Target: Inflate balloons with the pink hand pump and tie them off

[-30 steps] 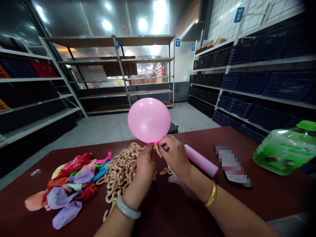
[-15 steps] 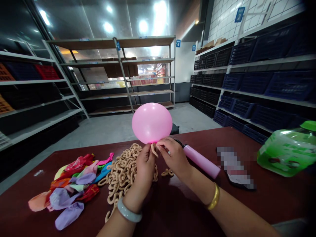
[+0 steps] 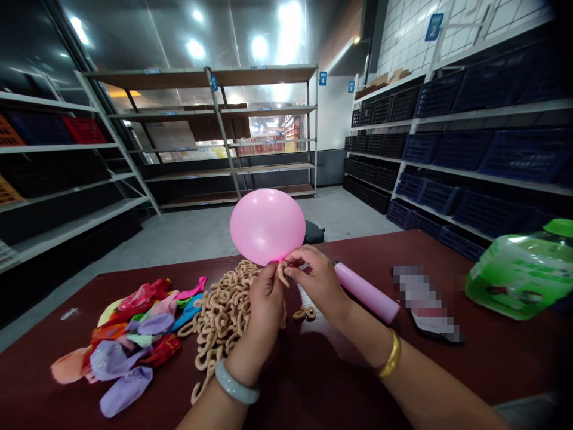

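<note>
An inflated pink balloon (image 3: 267,226) stands above the table, its neck pinched between my hands. My left hand (image 3: 265,295) is closed at the balloon's neck, thumb pressed against the fingers. My right hand (image 3: 316,275) pinches a small tan curled piece (image 3: 283,275) right beside the neck; whether it loops around the neck I cannot tell. Behind and left of my left hand lies a heap of similar tan curled pieces (image 3: 224,304). A few loose tan pieces (image 3: 304,312) rest under my right hand.
Deflated balloons (image 3: 129,334) in several colours lie on the left of the dark red table (image 3: 322,382). To the right are a pink cylinder (image 3: 367,292), a blurred-out phone-like object (image 3: 427,304) and a green jug (image 3: 521,275). Shelves with crates (image 3: 461,149) stand beyond.
The balloon has tilted and shifted slightly left. My right hand has moved a little, its fingers now nearer the tan piece at the neck.
</note>
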Available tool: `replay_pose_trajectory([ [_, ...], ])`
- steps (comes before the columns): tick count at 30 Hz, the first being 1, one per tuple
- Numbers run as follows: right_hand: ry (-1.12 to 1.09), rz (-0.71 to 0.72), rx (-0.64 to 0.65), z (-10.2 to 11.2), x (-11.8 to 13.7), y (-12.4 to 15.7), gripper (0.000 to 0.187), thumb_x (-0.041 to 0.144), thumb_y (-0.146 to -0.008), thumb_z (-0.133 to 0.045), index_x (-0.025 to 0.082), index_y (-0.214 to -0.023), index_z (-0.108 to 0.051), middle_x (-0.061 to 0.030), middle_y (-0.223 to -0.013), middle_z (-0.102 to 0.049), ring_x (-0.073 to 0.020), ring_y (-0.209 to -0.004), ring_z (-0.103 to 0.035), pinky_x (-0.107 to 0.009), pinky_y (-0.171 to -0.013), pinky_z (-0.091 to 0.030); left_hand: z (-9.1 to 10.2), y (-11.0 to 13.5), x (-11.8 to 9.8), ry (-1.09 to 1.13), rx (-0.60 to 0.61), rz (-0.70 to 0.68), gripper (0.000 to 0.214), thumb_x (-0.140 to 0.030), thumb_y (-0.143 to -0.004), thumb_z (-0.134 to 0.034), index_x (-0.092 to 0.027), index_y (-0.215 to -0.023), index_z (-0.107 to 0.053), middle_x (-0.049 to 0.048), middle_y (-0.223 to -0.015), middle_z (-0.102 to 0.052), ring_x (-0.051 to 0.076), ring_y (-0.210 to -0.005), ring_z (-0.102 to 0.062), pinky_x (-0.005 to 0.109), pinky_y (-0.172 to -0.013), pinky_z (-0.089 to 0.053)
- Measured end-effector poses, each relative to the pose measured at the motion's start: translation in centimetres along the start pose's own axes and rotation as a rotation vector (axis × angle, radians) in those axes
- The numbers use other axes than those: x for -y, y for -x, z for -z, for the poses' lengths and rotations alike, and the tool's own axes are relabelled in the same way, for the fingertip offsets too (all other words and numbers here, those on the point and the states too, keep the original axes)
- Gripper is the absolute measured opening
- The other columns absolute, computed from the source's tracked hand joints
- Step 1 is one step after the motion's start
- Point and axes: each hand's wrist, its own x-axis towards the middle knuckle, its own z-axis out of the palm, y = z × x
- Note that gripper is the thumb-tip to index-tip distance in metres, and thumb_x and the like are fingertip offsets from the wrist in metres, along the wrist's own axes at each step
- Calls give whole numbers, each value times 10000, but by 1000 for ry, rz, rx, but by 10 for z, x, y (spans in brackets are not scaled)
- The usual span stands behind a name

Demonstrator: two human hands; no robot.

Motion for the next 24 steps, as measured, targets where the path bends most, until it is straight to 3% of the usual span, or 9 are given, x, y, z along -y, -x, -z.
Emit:
replay_pose_trajectory([
  [9,-150,-82,-67,-3,0,0,96,177,-707,-742,191,-710,-648,2,-777,-604,-139,-720,-562,-237,-619,-447,1,1,1,-55,-5,-53,176,-300,-881,-520,-169,-893,-638,14,-750,-601,141,-688,-521,243,-653,-419],
  [14,-209,-226,-1,-2,0,0,122,233,-740,-709,184,-677,-616,12,-717,-582,-125,-622,-520,-244,-567,-434,0,1,-1,-42,-7,-3,179,-314,-873,-528,-173,-869,-638,3,-715,-583,139,-667,-514,234,-616,-399],
  [21,-44,-25,-38,0,5,0,109,164,-753,-657,199,-674,-590,1,-750,-582,-151,-747,-540,-247,-629,-431,-9,3,-7,273,-46,176,229,-395,-829,-594,-167,-837,-611,-28,-646,-503,99,-568,-438,208,-537,-359],
  [24,-88,-50,-68,-5,1,3,122,196,-781,-633,203,-684,-559,1,-747,-589,-151,-727,-551,-264,-656,-455,-9,3,-7,413,-86,260,300,-469,-827,-588,-172,-872,-594,-36,-639,-498,81,-508,-410,198,-483,-331],
])
